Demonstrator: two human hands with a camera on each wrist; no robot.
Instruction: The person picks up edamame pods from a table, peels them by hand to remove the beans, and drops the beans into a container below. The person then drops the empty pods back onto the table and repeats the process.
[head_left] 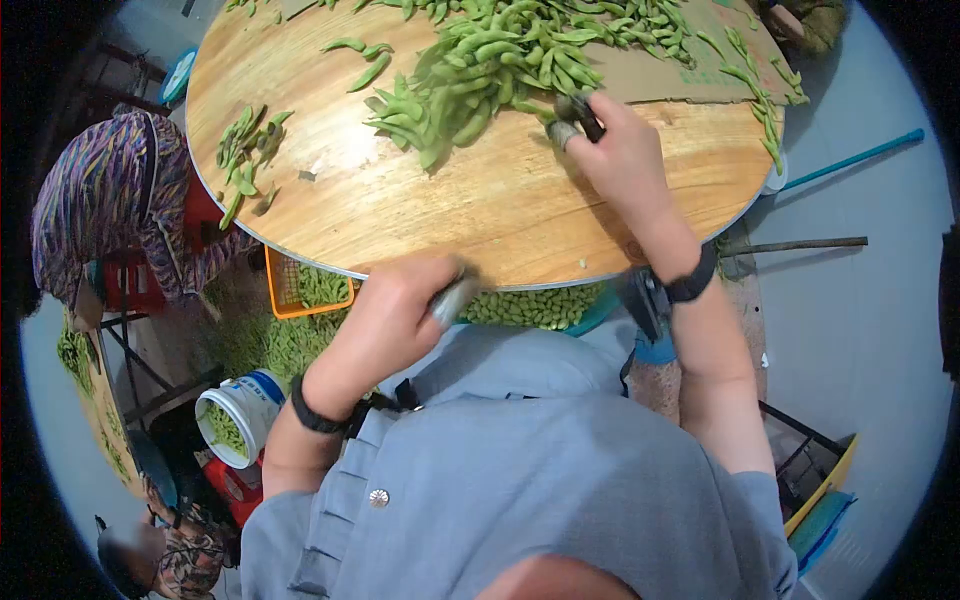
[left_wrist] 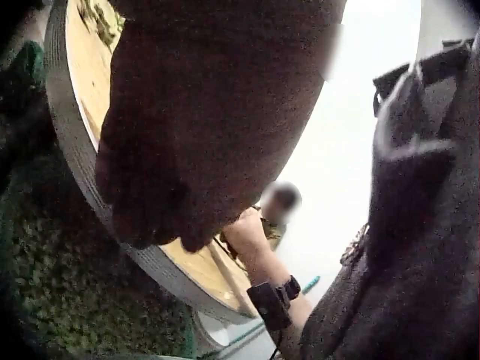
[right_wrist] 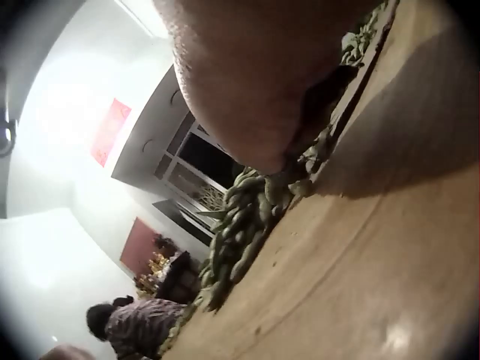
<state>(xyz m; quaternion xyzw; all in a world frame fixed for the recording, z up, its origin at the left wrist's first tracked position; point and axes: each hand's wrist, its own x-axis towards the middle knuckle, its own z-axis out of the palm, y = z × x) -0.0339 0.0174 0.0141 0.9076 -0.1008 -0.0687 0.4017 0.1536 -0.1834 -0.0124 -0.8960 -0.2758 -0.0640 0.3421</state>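
A large heap of green soybean pods [head_left: 480, 75] lies across the round wooden table [head_left: 400, 220]. My right hand [head_left: 625, 160] reaches over the table, its dark-covered thumb and fingers bent at the heap's near right edge. In the right wrist view that hand overlaps the pods [right_wrist: 240, 225], and its fingertips are hidden. At the table's near edge my left hand [head_left: 395, 305] is blurred, fingers curled and a pale cover on the thumb; I cannot tell what it holds. Below it, a teal basin [head_left: 603, 312] contains shelled green beans [head_left: 540, 308].
Smaller pod clusters [head_left: 245, 150] lie on the table's left, others [head_left: 750, 90] by the cardboard [head_left: 660, 85]. An orange basket [head_left: 285, 295] and a white bucket [head_left: 245, 400] stand lower left. A person in a patterned top [head_left: 110, 200] sits left; others are lower left and upper right.
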